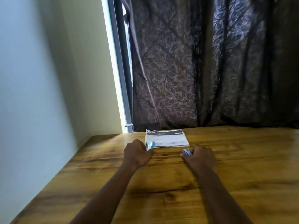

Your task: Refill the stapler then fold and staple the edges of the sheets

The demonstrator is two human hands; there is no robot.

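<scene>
A stack of printed white sheets (pixel 166 139) with a dark header lies flat near the far edge of the wooden table (pixel 242 167). My left hand (pixel 136 153) grips a small blue and white stapler (pixel 150 145) just in front of the stack's left corner. My right hand (pixel 201 156) rests on the table to the right, fingers curled round a small blue and white box (pixel 186 151), apparently staples. Most of both items is hidden inside the hands.
A dark leaf-patterned curtain (pixel 202 70) hangs right behind the table's far edge. A pale wall (pixel 40 78) runs along the table's left side, with a window frame (pixel 119 65) at the corner.
</scene>
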